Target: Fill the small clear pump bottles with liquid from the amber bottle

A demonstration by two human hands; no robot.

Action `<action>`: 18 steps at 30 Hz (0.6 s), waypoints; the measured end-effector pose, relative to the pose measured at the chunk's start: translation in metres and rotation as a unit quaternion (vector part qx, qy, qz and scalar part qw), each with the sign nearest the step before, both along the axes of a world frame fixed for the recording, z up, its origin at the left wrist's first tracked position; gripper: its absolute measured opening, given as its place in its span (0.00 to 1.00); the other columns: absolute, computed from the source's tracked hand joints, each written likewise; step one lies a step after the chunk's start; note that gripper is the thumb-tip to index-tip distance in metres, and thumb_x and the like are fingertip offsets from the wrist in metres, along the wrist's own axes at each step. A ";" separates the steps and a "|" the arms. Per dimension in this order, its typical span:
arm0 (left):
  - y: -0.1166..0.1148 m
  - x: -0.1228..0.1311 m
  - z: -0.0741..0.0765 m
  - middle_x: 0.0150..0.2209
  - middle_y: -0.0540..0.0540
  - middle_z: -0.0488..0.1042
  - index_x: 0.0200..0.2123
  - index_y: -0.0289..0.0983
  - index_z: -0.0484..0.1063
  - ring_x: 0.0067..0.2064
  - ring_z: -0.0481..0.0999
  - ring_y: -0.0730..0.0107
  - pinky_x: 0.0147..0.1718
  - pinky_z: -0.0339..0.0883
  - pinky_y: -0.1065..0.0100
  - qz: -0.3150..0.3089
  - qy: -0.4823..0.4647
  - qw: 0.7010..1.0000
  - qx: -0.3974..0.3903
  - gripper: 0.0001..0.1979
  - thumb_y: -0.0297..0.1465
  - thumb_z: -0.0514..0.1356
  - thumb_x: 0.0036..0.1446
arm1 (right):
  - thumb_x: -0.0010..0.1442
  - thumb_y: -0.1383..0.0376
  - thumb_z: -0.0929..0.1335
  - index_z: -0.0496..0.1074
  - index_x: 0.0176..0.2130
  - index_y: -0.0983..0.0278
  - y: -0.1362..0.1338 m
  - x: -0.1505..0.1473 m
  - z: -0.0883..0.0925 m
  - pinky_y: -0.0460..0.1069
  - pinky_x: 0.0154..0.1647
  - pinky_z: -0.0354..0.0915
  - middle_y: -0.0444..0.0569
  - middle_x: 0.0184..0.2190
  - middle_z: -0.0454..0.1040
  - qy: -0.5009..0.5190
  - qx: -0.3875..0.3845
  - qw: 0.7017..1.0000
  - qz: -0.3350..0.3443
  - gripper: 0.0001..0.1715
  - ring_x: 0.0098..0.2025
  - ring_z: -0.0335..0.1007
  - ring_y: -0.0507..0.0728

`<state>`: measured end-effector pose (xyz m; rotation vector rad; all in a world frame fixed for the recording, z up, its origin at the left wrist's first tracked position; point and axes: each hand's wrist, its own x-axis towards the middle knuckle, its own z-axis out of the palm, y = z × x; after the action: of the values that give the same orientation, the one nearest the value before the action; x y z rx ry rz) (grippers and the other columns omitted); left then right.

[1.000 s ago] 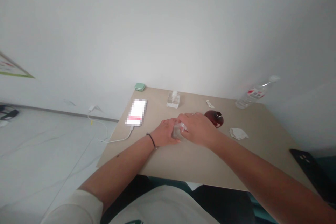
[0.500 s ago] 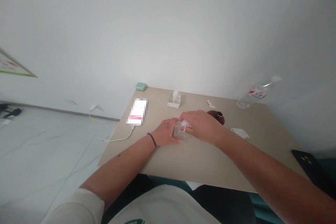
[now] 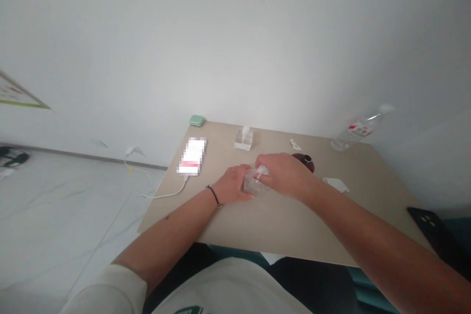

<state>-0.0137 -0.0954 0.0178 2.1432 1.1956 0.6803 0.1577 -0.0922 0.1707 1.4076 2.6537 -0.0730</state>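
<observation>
Head view, left to right across a beige tabletop (image 3: pixel 283 228): white charging cable (image 3: pixel 165 195) running to a phone (image 3: pixel 192 156) with a pixelated screen, near the table's left edge; small mint-green case (image 3: pixel 196 120) at the far edge. Left hand (image 3: pixel 231 185), black cord bracelet (image 3: pixel 212 195) at the wrist, closed against the side of a small clear square container (image 3: pixel 252 185) near mid-table. Right hand (image 3: pixel 283 175) narrowly gripping over the container's top, beside a white tip (image 3: pixel 262 171). Above the hands, a clear block (image 3: pixel 243 140) with white on top and a white scrap (image 3: pixel 294 144). Just behind the right hand, a dark red round bottle (image 3: pixel 306 161), partly hidden. Farther right, a white tissue (image 3: pixel 335 185), a plastic water bottle (image 3: pixel 356 131) at the far corner, and a flat black object (image 3: pixel 423 221) at lower right.
</observation>
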 end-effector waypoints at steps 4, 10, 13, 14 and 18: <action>0.000 -0.001 0.003 0.56 0.34 0.72 0.58 0.37 0.61 0.58 0.73 0.40 0.59 0.64 0.42 0.002 0.000 1.000 -0.013 0.40 0.36 0.72 0.43 | 0.66 0.57 0.66 0.77 0.43 0.62 0.001 0.004 0.000 0.52 0.41 0.64 0.52 0.39 0.82 0.022 -0.007 1.000 -0.005 0.13 0.42 0.78 0.62; 0.001 -0.001 0.000 0.57 0.34 0.70 0.59 0.36 0.60 0.59 0.71 0.41 0.60 0.62 0.45 -0.007 0.003 1.000 -0.007 0.42 0.38 0.72 0.43 | 0.67 0.60 0.65 0.74 0.56 0.60 0.003 0.020 0.001 0.56 0.51 0.66 0.53 0.52 0.79 0.102 0.018 0.995 -0.004 0.20 0.51 0.76 0.63; 0.000 -0.001 0.002 0.55 0.35 0.72 0.58 0.36 0.61 0.57 0.72 0.44 0.58 0.64 0.46 -0.007 0.001 1.000 -0.005 0.41 0.39 0.73 0.43 | 0.67 0.59 0.66 0.77 0.51 0.60 0.000 0.029 0.004 0.56 0.49 0.67 0.52 0.48 0.81 0.125 0.021 0.992 -0.009 0.17 0.47 0.77 0.63; 0.000 -0.001 0.003 0.54 0.36 0.72 0.58 0.37 0.61 0.55 0.73 0.44 0.57 0.65 0.47 -0.006 0.002 1.000 -0.008 0.40 0.38 0.73 0.43 | 0.66 0.59 0.66 0.78 0.49 0.60 -0.002 0.032 0.006 0.55 0.48 0.67 0.52 0.46 0.81 0.140 0.027 0.990 -0.014 0.16 0.45 0.77 0.62; -0.001 -0.001 0.008 0.53 0.36 0.72 0.57 0.36 0.62 0.55 0.73 0.44 0.56 0.65 0.47 -0.002 0.014 1.000 -0.019 0.40 0.37 0.73 0.43 | 0.62 0.58 0.68 0.79 0.42 0.59 -0.015 0.049 0.014 0.51 0.38 0.66 0.47 0.37 0.81 0.247 0.026 0.968 -0.040 0.12 0.36 0.75 0.57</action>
<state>-0.0150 -0.0964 0.0254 2.1293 1.2078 0.6234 0.2063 -0.1072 0.1843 1.7013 2.9976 -0.4188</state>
